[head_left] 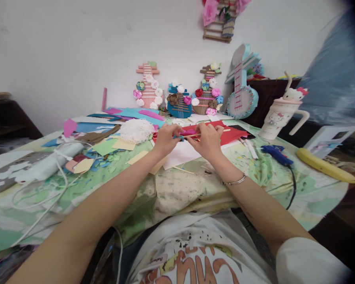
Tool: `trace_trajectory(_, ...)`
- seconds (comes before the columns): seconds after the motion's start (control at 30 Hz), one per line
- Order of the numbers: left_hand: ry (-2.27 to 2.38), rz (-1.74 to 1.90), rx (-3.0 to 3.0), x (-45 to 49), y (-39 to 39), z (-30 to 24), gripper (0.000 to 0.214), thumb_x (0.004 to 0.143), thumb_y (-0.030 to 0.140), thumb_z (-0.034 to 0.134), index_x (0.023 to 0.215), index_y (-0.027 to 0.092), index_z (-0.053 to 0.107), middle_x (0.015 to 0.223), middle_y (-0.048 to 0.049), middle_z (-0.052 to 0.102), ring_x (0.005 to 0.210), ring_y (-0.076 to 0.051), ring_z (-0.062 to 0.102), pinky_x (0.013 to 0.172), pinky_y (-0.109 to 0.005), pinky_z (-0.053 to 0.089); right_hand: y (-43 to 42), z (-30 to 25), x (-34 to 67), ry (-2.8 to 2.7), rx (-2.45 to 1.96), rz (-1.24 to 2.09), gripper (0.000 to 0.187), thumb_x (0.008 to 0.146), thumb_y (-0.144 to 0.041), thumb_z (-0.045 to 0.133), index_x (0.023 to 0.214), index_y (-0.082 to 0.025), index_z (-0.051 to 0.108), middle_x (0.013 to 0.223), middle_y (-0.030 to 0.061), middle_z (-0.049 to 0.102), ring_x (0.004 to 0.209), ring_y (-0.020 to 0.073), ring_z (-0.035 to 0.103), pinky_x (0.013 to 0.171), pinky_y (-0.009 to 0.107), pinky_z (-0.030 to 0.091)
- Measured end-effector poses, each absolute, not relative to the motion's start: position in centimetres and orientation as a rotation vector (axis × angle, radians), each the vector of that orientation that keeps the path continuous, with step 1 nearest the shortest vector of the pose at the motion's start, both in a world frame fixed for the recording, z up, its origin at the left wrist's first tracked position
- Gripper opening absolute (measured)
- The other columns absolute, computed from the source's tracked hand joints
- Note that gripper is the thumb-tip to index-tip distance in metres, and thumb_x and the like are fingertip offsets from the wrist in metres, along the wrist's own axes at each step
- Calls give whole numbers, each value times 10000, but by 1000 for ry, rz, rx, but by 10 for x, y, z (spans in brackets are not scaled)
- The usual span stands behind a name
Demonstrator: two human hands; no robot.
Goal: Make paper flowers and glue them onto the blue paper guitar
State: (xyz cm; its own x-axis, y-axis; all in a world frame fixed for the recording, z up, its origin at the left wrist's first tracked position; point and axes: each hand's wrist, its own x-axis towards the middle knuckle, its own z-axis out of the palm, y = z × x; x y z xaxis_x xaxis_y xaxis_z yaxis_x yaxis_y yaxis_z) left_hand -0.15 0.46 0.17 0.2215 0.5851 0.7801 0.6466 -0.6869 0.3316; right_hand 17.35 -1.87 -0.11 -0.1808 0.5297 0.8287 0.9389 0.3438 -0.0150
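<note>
Over the middle of the table, my left hand [166, 139] pinches one end of a strip of magenta paper [189, 132]. Close beside it, my right hand [207, 141] is closed on a thin wooden stick [226, 130], whose pale tip sticks out past the fingers to the right. Paper and stick lie against each other between the two hands; how they are joined is too small to make out. Under the hands are red paper [235, 135] and a white sheet [182, 155]. A heap of white string [137, 130] sits left of my left hand.
A blue glue gun [276, 154], a banana [325, 165] and a handled tumbler [279, 118] stand or lie at right. At left are a power strip [51, 161], its cord and paper scraps. Flower-trimmed paper instruments, including a blue one [180, 108], lean along the wall.
</note>
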Motion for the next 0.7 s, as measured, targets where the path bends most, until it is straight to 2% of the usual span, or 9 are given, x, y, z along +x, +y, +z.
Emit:
trace_trajectory(0.43,-1311,-1580,-2469,-3,8,0,229,621,66,688,807,196,655,678,12,670,711,-181,600,677,-312,443,-24,2,173,-1882,-1225,-585,118,878,-300,422,850,-198,475,829,52,647,809,222,504,772,355,197)
trace_trajectory(0.7,-1373,-1567,-2474,-3,7,0,229,611,70,695,803,190,656,663,16,667,699,-174,596,682,-305,442,-23,0,174,-1883,-1187,-578,72,874,-261,444,861,-195,472,828,38,645,816,214,524,776,359,208)
